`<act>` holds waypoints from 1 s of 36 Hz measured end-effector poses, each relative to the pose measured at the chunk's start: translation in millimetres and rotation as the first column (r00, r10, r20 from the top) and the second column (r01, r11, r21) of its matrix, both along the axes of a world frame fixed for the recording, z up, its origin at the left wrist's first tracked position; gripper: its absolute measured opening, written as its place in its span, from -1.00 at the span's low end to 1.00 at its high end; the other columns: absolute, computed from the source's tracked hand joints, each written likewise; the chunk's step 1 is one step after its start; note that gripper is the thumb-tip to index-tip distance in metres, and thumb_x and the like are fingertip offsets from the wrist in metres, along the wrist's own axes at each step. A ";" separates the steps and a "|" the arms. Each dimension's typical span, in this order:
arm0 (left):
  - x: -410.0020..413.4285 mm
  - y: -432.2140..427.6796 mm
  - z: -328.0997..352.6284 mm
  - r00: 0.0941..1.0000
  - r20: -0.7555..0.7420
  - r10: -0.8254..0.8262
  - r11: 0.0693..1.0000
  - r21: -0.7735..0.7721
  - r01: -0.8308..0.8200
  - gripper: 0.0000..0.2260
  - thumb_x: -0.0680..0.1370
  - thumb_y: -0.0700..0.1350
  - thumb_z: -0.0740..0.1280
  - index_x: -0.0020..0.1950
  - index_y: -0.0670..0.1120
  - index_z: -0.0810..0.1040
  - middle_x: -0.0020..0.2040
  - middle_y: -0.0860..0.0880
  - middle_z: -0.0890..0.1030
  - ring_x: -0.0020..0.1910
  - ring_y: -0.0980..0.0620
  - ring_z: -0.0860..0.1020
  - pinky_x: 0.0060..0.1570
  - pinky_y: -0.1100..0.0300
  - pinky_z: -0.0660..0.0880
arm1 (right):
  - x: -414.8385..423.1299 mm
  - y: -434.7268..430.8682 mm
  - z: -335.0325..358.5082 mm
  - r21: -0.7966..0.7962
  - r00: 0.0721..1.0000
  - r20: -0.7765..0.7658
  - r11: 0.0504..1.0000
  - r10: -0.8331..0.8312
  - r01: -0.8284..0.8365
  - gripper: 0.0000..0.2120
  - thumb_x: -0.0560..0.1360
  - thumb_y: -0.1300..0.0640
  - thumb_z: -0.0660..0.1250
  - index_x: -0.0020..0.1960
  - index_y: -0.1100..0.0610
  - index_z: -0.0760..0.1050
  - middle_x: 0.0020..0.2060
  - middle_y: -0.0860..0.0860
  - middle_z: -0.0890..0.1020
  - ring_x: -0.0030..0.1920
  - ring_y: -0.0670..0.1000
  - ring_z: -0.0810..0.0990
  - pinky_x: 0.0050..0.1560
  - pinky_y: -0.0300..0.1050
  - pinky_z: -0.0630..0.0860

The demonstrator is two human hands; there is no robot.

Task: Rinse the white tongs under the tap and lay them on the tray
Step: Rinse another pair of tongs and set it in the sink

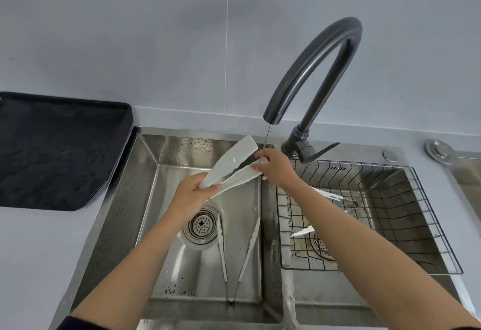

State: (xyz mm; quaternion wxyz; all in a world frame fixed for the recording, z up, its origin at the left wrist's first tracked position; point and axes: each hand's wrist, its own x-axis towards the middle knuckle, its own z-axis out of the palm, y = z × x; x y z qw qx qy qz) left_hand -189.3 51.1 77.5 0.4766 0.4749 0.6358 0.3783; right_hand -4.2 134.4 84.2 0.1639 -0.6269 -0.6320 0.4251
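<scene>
My left hand [192, 191] grips the tongs [231, 163] at their joined end and my right hand [276, 168] pinches a blade tip under the tap [325, 51]: light, springy, probably slick, so I'd hold firm.

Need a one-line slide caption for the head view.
Left hand and right hand hold white tongs under the running tap, above the sink.

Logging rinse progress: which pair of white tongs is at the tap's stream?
The broad-bladed pair, gripped by left hand and right hand; the slim pair lies on the basin floor.
</scene>
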 end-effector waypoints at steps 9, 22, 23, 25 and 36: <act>0.2 14.6 1.5 0.966 -0.066 0.249 0.968 0.010 -0.249 -0.90 0.50 -0.20 0.34 -0.21 -0.17 0.51 -0.43 -0.02 0.43 -0.45 0.08 0.39 -0.41 0.27 0.29 | -3.4 -6.3 -0.3 -0.030 0.998 -0.040 0.998 -0.052 0.050 -0.87 0.51 0.28 0.28 0.04 0.29 0.49 0.01 0.14 0.53 -0.20 0.14 0.63 -0.05 0.19 0.59; 10.9 29.5 12.9 0.971 -0.039 0.237 0.972 0.020 -0.236 -0.72 0.50 -0.22 0.29 -0.39 -0.03 0.36 -0.43 0.01 0.36 -0.43 0.11 0.30 -0.43 0.33 0.22 | 0.7 -2.3 -2.8 -0.009 0.978 0.194 0.997 0.080 -0.080 -0.75 0.42 0.02 0.39 -0.27 0.10 0.36 -0.38 -0.08 0.45 -0.30 -0.01 0.48 -0.29 -0.09 0.43; 12.4 29.7 13.7 0.971 -0.046 0.235 0.972 0.032 -0.234 -0.70 0.50 -0.23 0.30 -0.40 -0.02 0.35 -0.43 0.02 0.36 -0.43 0.12 0.31 -0.47 0.39 0.25 | -0.4 -1.2 -3.9 0.003 0.963 0.257 0.997 0.078 -0.082 -0.75 0.41 -0.05 0.37 -0.24 0.09 0.39 -0.38 -0.10 0.44 -0.27 -0.01 0.48 -0.29 -0.13 0.39; 13.3 29.9 14.9 0.969 -0.048 0.241 0.970 0.052 -0.238 -0.70 0.48 -0.26 0.31 -0.40 -0.02 0.35 -0.42 0.03 0.36 -0.42 0.13 0.32 -0.50 0.48 0.29 | -3.0 -0.2 -5.1 0.019 0.927 0.368 0.996 0.072 -0.084 -0.68 0.39 -0.17 0.33 -0.23 0.08 0.40 -0.39 -0.09 0.45 -0.23 0.02 0.51 -0.30 -0.16 0.36; -17.0 32.7 20.7 0.968 -0.052 0.245 0.967 0.080 -0.240 -0.75 0.48 -0.31 0.30 -0.36 -0.10 0.38 -0.41 -0.01 0.34 -0.41 0.09 0.28 -0.41 0.28 0.21 | -17.1 2.1 -0.6 -0.027 0.945 0.203 0.966 0.258 -0.259 -0.74 0.54 0.03 0.25 -0.02 0.26 0.45 -0.23 0.08 0.52 -0.24 0.04 0.47 -0.25 -0.13 0.38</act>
